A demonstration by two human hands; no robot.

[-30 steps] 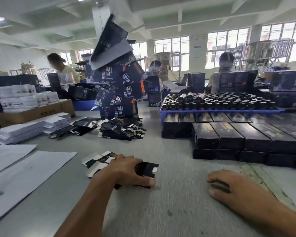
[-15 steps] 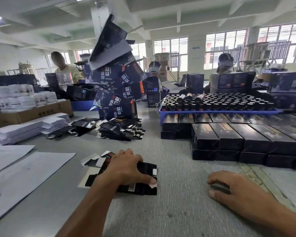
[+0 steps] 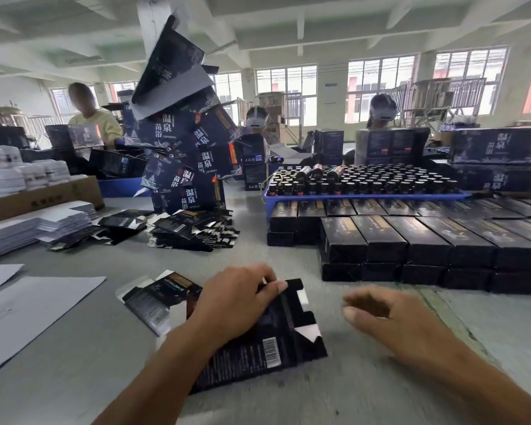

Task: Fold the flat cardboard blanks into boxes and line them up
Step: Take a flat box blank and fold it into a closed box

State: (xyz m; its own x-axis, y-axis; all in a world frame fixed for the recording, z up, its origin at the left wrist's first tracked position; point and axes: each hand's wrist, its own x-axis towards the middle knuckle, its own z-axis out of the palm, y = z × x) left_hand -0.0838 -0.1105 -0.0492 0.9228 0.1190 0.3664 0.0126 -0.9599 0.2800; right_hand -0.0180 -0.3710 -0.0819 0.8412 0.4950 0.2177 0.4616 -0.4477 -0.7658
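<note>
Head view is looking across a grey table [image 3: 334,394]. The left hand [image 3: 236,302] is lying on top of a flat black cardboard blank [image 3: 267,348] at about 6 o'clock in the frame, fingers bent over its far edge and thumb stretched out along that edge; whether the fingers are truly pinching the card or only pressing it cannot be told. The blank is lying flat on the table, its barcode panel facing up. A second blank [image 3: 154,296] is lying just beside it toward 9 o'clock, partly under the wrist. The right hand [image 3: 390,320] is hovering near the blank's 3 o'clock side, blurred, fingers loosely curved and holding nothing.

Toward 2 o'clock, rows of folded black boxes [image 3: 417,243] are sitting side by side in two layers. Behind them, a blue tray [image 3: 350,200] is holding many dark capped bottles [image 3: 365,182]. At 11 o'clock a heap of flat blanks [image 3: 193,230] is lying at the foot of a leaning tower of larger printed cartons [image 3: 184,142]. White sheets [image 3: 28,308] are lying at 9 o'clock, and a stack of pale card [image 3: 28,228] is sitting at 10 o'clock, beside a brown carton [image 3: 43,199]. Three people are working on the far side of the table.
</note>
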